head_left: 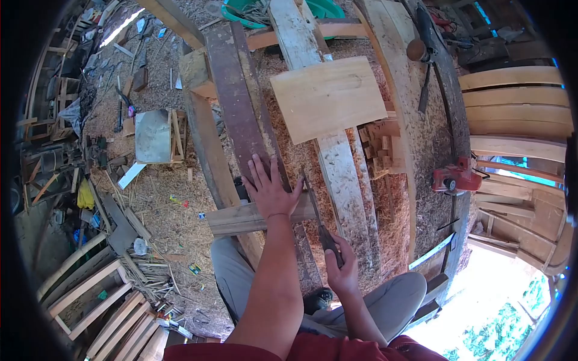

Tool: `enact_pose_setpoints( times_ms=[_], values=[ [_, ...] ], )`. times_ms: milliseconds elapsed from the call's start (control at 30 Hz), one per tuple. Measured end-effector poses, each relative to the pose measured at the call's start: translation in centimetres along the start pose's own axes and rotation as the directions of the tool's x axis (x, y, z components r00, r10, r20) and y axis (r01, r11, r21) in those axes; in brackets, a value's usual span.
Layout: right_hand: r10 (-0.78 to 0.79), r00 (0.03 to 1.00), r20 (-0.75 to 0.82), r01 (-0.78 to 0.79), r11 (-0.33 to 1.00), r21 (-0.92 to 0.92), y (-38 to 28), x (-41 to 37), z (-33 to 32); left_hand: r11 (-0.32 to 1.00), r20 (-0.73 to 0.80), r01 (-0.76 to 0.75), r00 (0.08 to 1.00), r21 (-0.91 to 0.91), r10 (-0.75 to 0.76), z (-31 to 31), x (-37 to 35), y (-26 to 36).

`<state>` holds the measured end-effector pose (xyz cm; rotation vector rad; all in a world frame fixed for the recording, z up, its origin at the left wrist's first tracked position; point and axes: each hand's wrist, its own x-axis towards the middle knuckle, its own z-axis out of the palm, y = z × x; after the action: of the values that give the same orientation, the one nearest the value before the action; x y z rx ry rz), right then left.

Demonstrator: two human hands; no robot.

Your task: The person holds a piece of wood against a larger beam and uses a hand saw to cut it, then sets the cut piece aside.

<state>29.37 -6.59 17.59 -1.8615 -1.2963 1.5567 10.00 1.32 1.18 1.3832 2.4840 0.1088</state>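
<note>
My left hand (274,192) lies flat with fingers spread on a short grey-brown wood piece (235,219) and the dark reddish plank (235,102) under it. In my right hand (342,265) is the dark handle of a hand saw (320,222), its thin blade pointing away from me. The blade is at the right end of the short piece, close to my left thumb. Beyond it, a pale flat board (328,96) rests across a whitish plank (346,174).
A red power tool (457,178) sits on the thick bench plank (430,144) at right, with a chisel-like tool (425,90) farther back. Wood blocks (385,147) are stacked below the pale board. A green basin (244,12) stands at the far end. Shavings cover the ground.
</note>
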Motion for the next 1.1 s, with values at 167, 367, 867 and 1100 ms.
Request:
enact_pose_setpoints(
  times_ms=[167,367,867,1100],
  values=[
    [0.035,0.999,-0.003,-0.035,0.999,0.014,-0.9,-0.9,-0.1,1.000,-0.032,-0.005,0.999,-0.010,0.004,-0.1,-0.1,-0.1],
    [-0.008,1.000,-0.009,0.008,1.000,0.019,-0.5,-0.6,-0.2,1.000,0.003,0.003,1.000,0.014,-0.004,-0.2,0.0,0.1],
    [-0.003,1.000,0.003,0.003,1.000,-0.031,-0.8,0.0,-0.1,1.000,0.003,0.002,1.000,-0.001,-0.002,0.1,-0.1,-0.1],
    [0.032,0.999,0.016,-0.032,0.999,0.025,-0.7,-0.3,-0.3,1.000,-0.001,-0.002,1.000,0.008,0.002,0.2,0.0,-0.2]
  ],
)
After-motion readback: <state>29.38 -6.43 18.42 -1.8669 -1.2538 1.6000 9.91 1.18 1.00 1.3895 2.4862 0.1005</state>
